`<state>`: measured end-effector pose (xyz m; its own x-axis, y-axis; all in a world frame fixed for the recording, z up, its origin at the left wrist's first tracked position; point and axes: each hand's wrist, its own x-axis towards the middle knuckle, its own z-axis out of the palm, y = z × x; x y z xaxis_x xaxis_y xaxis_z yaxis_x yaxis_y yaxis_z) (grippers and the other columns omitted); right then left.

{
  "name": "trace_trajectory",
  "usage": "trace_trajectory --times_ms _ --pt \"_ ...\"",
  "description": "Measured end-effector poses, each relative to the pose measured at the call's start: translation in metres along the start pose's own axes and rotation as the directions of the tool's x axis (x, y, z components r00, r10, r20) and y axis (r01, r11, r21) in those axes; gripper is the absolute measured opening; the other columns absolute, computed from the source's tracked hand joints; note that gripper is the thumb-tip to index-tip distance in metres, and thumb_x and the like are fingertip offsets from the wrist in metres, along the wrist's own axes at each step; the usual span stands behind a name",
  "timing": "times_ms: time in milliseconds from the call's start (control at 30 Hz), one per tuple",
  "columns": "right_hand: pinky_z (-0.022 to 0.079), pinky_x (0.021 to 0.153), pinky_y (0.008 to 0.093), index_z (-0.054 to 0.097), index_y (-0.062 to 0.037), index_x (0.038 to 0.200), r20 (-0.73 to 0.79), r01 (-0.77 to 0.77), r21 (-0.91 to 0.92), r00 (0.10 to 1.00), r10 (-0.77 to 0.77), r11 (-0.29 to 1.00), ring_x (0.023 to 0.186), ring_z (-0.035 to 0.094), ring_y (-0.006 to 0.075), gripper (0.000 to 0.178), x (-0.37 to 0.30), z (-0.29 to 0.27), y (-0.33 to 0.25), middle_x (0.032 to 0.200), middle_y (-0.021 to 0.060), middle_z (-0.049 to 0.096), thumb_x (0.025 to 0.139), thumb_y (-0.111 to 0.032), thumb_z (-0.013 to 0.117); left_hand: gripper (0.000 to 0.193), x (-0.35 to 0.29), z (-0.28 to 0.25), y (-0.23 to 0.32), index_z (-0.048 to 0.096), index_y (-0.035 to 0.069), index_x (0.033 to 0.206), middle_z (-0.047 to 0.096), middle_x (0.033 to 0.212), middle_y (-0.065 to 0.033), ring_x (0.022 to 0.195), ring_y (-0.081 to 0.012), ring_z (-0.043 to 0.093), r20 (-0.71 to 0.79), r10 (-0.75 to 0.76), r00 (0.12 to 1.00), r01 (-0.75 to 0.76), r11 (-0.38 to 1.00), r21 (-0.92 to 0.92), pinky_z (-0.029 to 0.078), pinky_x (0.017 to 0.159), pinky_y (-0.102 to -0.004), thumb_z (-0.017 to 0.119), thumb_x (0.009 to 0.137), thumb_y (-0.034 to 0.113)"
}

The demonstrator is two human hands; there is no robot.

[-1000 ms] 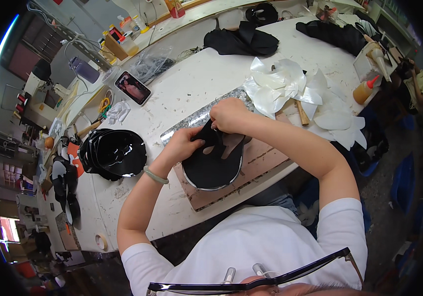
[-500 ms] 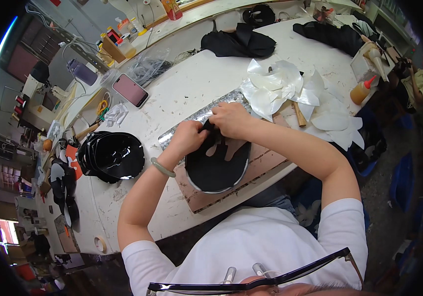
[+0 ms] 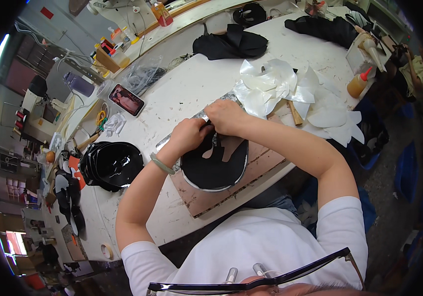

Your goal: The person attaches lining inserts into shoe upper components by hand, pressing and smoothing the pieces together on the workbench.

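Note:
A matte black rounded shoe-upper-like piece (image 3: 210,170) with a pale edge and cut-outs lies in front of me. It rests on a worn pinkish board (image 3: 196,200). Its far end is pinched by my left hand (image 3: 190,134), fingers closed and a pale bangle on the wrist. Right beside it, my right hand (image 3: 226,118) is closed on the same far end, with its fingertips curled out of sight. Under and beyond the hands shows a grey mottled slab (image 3: 162,143).
Glossy black curved pieces (image 3: 115,165) are stacked at left, below a phone (image 3: 126,100). Pearly white cut pieces (image 3: 265,81) lie at right over a wooden handle (image 3: 295,113). Farther off are black material (image 3: 231,42) and a red-tipped bottle (image 3: 358,85).
Both hands stay closed on the far end of the black piece, shifting only slightly. The whole view has turned a little. The phone's screen has gone from plain pink to a picture.

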<state>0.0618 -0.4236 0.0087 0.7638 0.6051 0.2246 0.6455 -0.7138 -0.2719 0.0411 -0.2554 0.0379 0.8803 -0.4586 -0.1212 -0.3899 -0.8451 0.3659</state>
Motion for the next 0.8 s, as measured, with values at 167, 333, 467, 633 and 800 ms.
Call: trace_trajectory --times_ms 167,333,467,633,800 --pt "0.051 0.078 0.0395 0.063 -0.0034 0.086 -0.216 -0.009 0.084 0.976 0.027 0.996 0.097 0.061 0.0318 0.022 -0.016 -0.004 0.022 0.092 0.015 0.063 0.068 -0.013 0.071 0.022 0.001 0.0 -0.004 0.069 0.004 0.084 0.065 0.079 -0.0203 0.076 -0.0384 0.063 0.038 -0.044 0.998 0.041 0.997 0.073 0.05 0.071 -0.0459 0.058 0.084 0.024" --pt "0.049 0.08 0.0396 0.064 -0.0047 0.09 0.161 -0.217 0.074 0.966 0.203 0.973 0.095 0.061 0.0306 0.025 -0.015 -0.014 0.03 0.093 0.0117 0.064 0.07 -0.016 0.074 0.02 0.01 0.003 0.002 0.065 0.005 0.087 0.064 0.073 -0.0189 0.073 -0.0381 0.062 -0.011 0.044 0.999 -0.043 0.995 0.087 0.049 0.066 -0.0453 0.059 0.084 0.023" --pt "0.05 0.078 0.0409 0.067 -0.0037 0.087 0.187 -0.253 0.087 0.954 0.234 0.963 0.09 0.063 0.0325 0.022 -0.015 -0.015 0.032 0.088 0.0147 0.067 0.071 -0.017 0.074 0.018 0.019 0.007 0.011 0.062 0.007 0.091 0.063 0.068 -0.0167 0.068 -0.0378 0.061 -0.062 0.125 0.99 -0.114 0.981 0.155 0.048 0.062 -0.0454 0.061 0.084 0.023" --pt "0.051 0.077 0.0405 0.069 -0.0032 0.089 0.244 -0.271 0.144 0.942 0.231 0.952 0.086 0.064 0.0336 0.024 -0.016 -0.017 0.038 0.086 0.0164 0.067 0.071 -0.018 0.074 0.016 0.022 0.009 0.005 0.062 0.006 0.087 0.062 0.067 -0.0167 0.066 -0.0375 0.06 -0.073 0.13 0.989 -0.122 0.987 0.106 0.047 0.06 -0.0446 0.062 0.084 0.023" --pt "0.05 0.074 0.0414 0.068 -0.0028 0.085 0.099 -0.113 0.23 0.991 0.093 0.966 0.081 0.064 0.0333 0.017 -0.024 -0.007 0.05 0.083 0.016 0.066 0.071 -0.012 0.071 0.017 0.02 0.006 0.006 0.061 0.005 0.085 0.06 0.065 -0.0173 0.064 -0.0372 0.059 -0.083 0.15 0.985 -0.149 0.989 0.026 0.046 0.059 -0.0432 0.062 0.085 0.022"
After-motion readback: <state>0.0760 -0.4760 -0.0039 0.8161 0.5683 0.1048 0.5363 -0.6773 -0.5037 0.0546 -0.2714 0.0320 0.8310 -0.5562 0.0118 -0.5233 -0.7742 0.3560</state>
